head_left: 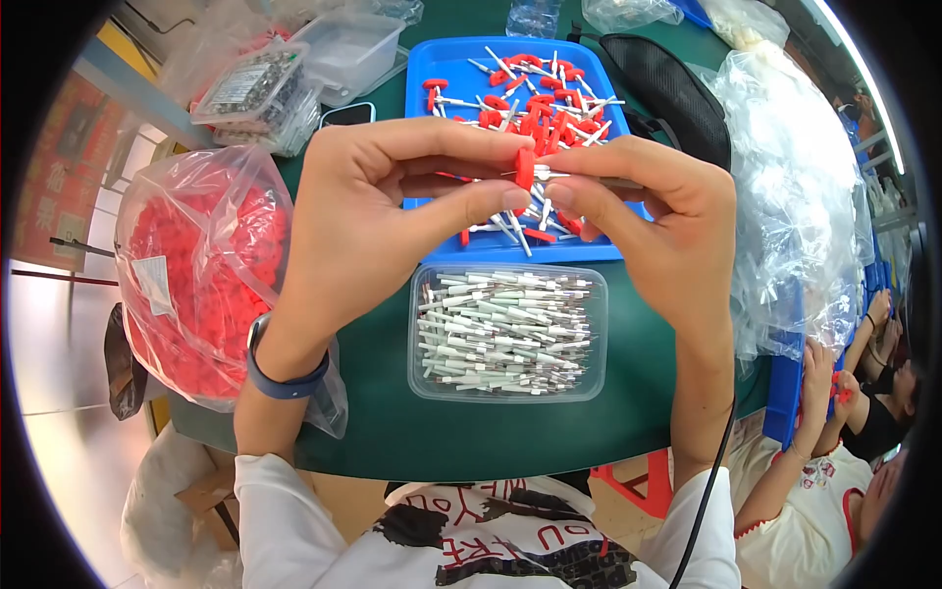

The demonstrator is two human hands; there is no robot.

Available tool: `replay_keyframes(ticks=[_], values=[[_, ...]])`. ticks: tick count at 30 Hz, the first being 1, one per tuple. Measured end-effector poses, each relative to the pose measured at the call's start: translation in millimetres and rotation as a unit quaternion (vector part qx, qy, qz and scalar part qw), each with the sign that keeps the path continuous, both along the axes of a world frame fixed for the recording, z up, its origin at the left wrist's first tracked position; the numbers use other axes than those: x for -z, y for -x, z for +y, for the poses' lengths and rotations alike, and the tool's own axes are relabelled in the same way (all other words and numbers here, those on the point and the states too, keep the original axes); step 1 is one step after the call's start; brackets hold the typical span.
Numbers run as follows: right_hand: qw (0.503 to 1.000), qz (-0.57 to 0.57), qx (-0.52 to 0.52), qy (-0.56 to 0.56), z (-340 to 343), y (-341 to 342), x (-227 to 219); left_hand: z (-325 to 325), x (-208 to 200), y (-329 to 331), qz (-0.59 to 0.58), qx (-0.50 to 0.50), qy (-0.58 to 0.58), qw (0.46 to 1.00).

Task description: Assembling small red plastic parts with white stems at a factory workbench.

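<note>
Above the blue tray (pixel 424 61), my left hand (pixel 378 201) pinches a red round plastic cap (pixel 525 169) between thumb and forefinger. My right hand (pixel 653 201) grips a thin white rod-like piece (pixel 546 173), whose end meets the red cap; most of the rod is hidden by the fingers. In the tray lie several white rods with red caps (pixel 540 123) on them, in a loose heap. Just below my hands stands a clear plastic box (pixel 417 383) full of white rods (pixel 505 334) with thin metal ends.
To the left sits a clear bag of red parts (pixel 201 255). Behind it are clear tubs (pixel 343 49) and a phone (pixel 347 115). A black case (pixel 667 88) and a heap of clear plastic bags (pixel 785 196) stand at the right. Another person's hands (pixel 819 393) work beside a blue tray there.
</note>
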State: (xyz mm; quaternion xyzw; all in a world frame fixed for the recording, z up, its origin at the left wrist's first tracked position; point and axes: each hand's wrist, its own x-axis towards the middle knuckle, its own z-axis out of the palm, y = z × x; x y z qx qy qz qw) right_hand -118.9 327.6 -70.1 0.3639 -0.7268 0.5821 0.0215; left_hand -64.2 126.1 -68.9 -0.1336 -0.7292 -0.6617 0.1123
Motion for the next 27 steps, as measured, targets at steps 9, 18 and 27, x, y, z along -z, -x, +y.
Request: replay_keyframes(ticks=[9,18,27], values=[[0.999,0.034,0.021,0.034,-7.6,-3.7,8.9,6.2,2.3,-2.4,0.002,-0.029,-0.007,1.000],[0.999,-0.039,0.013,0.023,-6.2,-3.7,2.0,-1.4,3.0,5.4,0.001,-0.009,-0.013,1.000],[0.974,0.137,0.102,-0.148,4.3,31.9,30.0,-18.0,2.2,-0.1,0.142,-0.115,0.258,0.949]])
